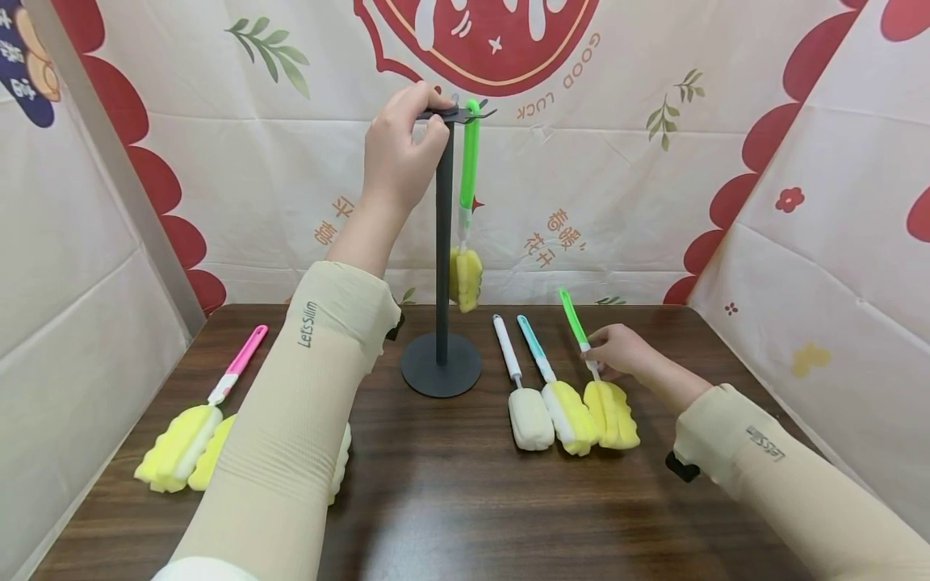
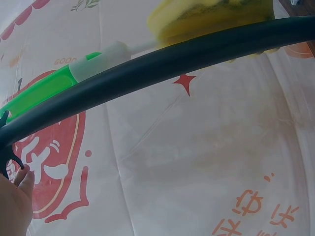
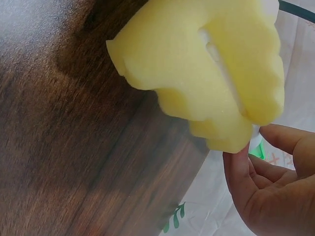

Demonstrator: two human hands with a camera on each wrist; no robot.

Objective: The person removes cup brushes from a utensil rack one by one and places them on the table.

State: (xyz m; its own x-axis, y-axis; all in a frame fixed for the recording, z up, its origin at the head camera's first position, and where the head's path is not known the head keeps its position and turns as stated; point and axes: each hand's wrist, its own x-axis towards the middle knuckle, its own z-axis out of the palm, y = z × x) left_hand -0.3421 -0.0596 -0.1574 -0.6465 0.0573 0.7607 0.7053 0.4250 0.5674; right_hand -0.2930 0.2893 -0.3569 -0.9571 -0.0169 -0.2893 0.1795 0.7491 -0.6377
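Observation:
My left hand (image 1: 403,141) grips the hooked top of a black rack stand (image 1: 441,258), thumb and fingers at one of its hooks. From another hook hangs a sponge bottle brush (image 1: 469,169) with a bright green handle and yellow head. In the left wrist view the stand's pole (image 2: 197,56) crosses before that hanging brush. On the table's right side, my right hand (image 1: 621,351) pinches a second green-handled bottle brush (image 1: 612,415) near its white neck. The right wrist view has its yellow sponge head (image 3: 197,69) close up, fingers behind it.
Beside that brush lie a blue-handled brush (image 1: 570,415) and a white brush (image 1: 530,420). At left lies a pink-handled brush (image 1: 182,444), with more sponge heads partly hidden by my left sleeve. A printed cloth (image 1: 617,161) backs the brown table (image 1: 450,500).

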